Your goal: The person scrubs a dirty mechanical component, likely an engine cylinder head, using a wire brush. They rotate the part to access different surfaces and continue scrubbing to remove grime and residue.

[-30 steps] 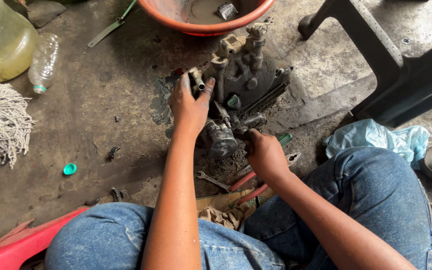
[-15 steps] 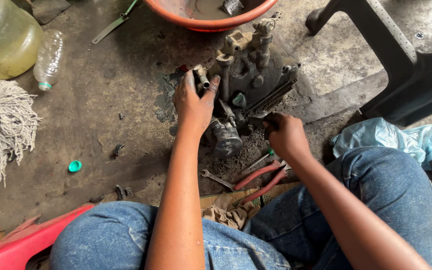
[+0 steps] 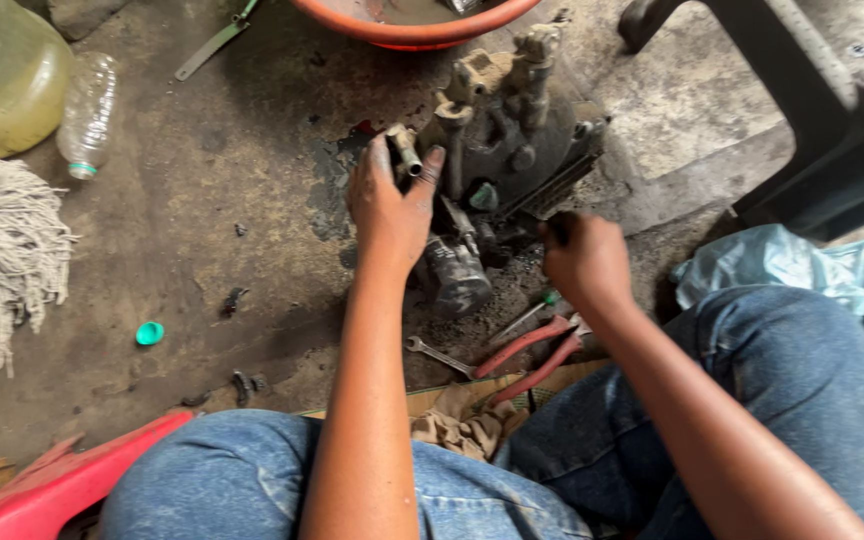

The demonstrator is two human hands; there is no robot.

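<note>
The greasy grey metal engine part (image 3: 512,130), a cast block with several upright stubs, lies on the stained concrete floor (image 3: 242,200) just below the orange plastic basin (image 3: 412,25) at the top edge of the view. The left hand (image 3: 390,205) rests on the block's left side, its fingers (image 3: 430,170) clamped round a short grimy metal tube (image 3: 404,150) that sticks up there. The right hand (image 3: 584,262) is closed into a fist at the block's lower right side; it seems to grip a dark tool or handle, but what is inside cannot be told.

Between the knees, on the floor, lie red-handled pliers (image 3: 527,350), a small steel spanner (image 3: 437,355) and a crumpled tan rag (image 3: 457,425). To the left sit a green bottle cap (image 3: 150,333), a clear plastic bottle (image 3: 87,115), a large yellowish jug (image 3: 2,75) and a white string mop head (image 3: 2,250). A pale blue plastic bag (image 3: 782,270) lies to the right.

Everything here is coated in oil, so I judge the main risk to be a slip: a greasy grip could slide off the tube and knock knuckles on the stubs. The block sits loose on the floor and could roll or shift under a hard pull, and small parts could scatter into the dirt.
</note>
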